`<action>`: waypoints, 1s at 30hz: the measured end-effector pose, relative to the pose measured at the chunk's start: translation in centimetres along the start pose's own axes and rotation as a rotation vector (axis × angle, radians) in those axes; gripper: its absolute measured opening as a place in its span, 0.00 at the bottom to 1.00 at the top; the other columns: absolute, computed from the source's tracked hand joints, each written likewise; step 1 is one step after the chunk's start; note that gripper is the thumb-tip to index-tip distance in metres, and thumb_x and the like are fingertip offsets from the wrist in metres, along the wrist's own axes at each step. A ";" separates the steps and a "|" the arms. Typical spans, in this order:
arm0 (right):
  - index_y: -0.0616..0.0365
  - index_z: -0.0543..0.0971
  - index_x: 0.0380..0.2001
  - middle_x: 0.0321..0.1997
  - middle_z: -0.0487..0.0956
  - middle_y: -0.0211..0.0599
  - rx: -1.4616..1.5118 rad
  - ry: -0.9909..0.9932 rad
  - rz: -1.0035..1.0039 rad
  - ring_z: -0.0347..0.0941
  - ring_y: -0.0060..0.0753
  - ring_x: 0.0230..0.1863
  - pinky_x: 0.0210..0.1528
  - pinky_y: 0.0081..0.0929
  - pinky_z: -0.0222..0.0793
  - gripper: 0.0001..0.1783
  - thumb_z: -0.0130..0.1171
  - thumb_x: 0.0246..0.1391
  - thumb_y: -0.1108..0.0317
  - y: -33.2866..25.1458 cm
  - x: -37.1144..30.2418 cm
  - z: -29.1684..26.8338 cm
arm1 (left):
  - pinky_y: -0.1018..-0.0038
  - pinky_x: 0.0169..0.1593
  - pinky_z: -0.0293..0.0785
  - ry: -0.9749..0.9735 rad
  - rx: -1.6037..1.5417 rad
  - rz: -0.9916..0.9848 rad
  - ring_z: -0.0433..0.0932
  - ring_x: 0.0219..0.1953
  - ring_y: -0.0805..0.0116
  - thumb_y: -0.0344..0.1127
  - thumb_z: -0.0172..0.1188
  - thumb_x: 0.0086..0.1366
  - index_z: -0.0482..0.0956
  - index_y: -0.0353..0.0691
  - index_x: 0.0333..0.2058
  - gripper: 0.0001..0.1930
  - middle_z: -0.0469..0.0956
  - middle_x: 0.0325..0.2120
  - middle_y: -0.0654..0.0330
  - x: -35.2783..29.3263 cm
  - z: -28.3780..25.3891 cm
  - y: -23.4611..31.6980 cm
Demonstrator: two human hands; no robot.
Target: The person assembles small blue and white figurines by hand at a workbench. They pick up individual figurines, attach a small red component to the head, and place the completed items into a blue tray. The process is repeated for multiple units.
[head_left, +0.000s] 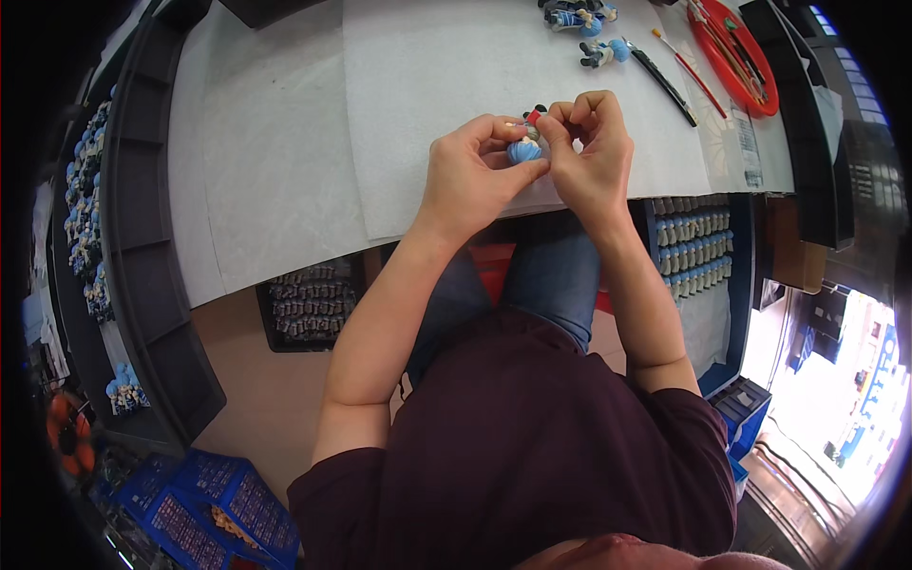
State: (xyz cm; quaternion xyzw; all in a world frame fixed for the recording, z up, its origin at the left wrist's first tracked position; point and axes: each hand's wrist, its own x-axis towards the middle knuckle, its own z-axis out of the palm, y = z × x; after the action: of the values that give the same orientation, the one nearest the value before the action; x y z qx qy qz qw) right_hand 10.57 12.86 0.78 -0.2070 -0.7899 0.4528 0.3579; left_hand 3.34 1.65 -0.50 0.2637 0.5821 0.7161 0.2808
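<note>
A small figurine (523,152) with ribbed light-blue hair, a red part and dark feet is held over the white sheet near the table's front edge. My left hand (465,171) is closed on it, thumb and fingers around the blue head and body. From the other side, my right hand (594,157) is closed in a pinch at the figurine's red part, its other fingers curled. Whether a separate small piece is between the right fingertips is hidden. More blue-haired figurines (604,52) lie on the sheet beyond my hands.
A dark pen-like tool (660,83) and a red-handled brush (701,84) lie right of the figurines. Farther right is a red tray (769,101) of tools. Black trays (142,218) line the left side. Trays of figurine parts (318,306) sit below the table edge.
</note>
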 end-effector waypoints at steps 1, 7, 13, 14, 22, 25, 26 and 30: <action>0.60 0.64 0.27 0.22 0.74 0.33 0.008 0.013 0.013 0.71 0.20 0.22 0.23 0.18 0.64 0.13 0.59 0.43 0.80 0.2 0.2 -0.1 | 0.78 0.39 0.78 -0.007 0.016 -0.006 0.79 0.36 0.68 0.23 0.67 0.47 0.74 0.26 0.35 0.16 0.76 0.37 0.53 0.0 0.1 0.1; 0.60 0.64 0.26 0.21 0.74 0.33 0.007 -0.005 0.005 0.71 0.20 0.22 0.23 0.17 0.63 0.12 0.59 0.43 0.79 0.1 0.3 -0.1 | 0.77 0.44 0.78 -0.018 -0.030 -0.049 0.76 0.40 0.70 0.19 0.65 0.47 0.73 0.29 0.33 0.13 0.74 0.40 0.52 -0.1 0.1 0.4; 0.60 0.65 0.26 0.21 0.74 0.34 -0.005 -0.002 -0.002 0.70 0.21 0.21 0.25 0.19 0.65 0.12 0.59 0.43 0.80 -0.2 0.3 0.0 | 0.79 0.38 0.77 -0.009 -0.077 0.010 0.78 0.35 0.71 0.23 0.66 0.47 0.74 0.27 0.35 0.15 0.76 0.36 0.54 -0.4 0.0 0.1; 0.60 0.65 0.26 0.21 0.74 0.34 0.009 -0.013 -0.006 0.70 0.21 0.21 0.24 0.19 0.65 0.12 0.59 0.43 0.80 -0.2 0.1 0.0 | 0.79 0.40 0.77 -0.009 -0.043 -0.016 0.78 0.36 0.71 0.22 0.66 0.47 0.74 0.28 0.34 0.14 0.76 0.37 0.53 -0.4 0.0 0.1; 0.59 0.63 0.26 0.21 0.74 0.31 0.062 0.079 0.062 0.69 0.17 0.23 0.25 0.16 0.64 0.14 0.59 0.43 0.81 0.8 1.6 -1.3 | 0.78 0.43 0.77 -0.052 -0.037 -0.067 0.76 0.39 0.71 0.19 0.66 0.46 0.74 0.31 0.32 0.13 0.73 0.41 0.51 -0.3 0.1 0.7; 0.59 0.61 0.25 0.21 0.74 0.32 0.094 0.089 0.052 0.69 0.17 0.24 0.27 0.16 0.65 0.15 0.59 0.43 0.81 0.7 1.7 -1.7 | 0.78 0.43 0.77 -0.042 0.020 -0.051 0.76 0.40 0.71 0.19 0.66 0.46 0.74 0.30 0.32 0.13 0.73 0.42 0.51 -0.4 0.0 0.7; 0.59 0.61 0.25 0.21 0.74 0.32 0.098 0.089 0.043 0.69 0.17 0.24 0.27 0.16 0.65 0.15 0.59 0.43 0.81 0.3 1.4 -1.6 | 0.78 0.44 0.77 -0.044 -0.007 -0.056 0.76 0.40 0.71 0.19 0.66 0.46 0.74 0.30 0.32 0.13 0.73 0.42 0.51 -0.4 0.0 0.6; 0.59 0.63 0.25 0.20 0.73 0.32 -0.038 0.002 -0.071 0.69 0.20 0.21 0.24 0.19 0.64 0.14 0.60 0.43 0.79 0.3 -0.2 -0.3 | 0.78 0.43 0.77 -0.043 -0.047 -0.046 0.76 0.40 0.71 0.18 0.65 0.47 0.74 0.31 0.32 0.13 0.73 0.42 0.50 -0.3 0.0 0.3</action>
State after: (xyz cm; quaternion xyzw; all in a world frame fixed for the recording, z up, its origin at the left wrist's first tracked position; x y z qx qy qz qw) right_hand 10.91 13.08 0.58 -0.1863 -0.8049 0.4245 0.3704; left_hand 3.52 1.34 -0.18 0.2588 0.5650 0.7171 0.3157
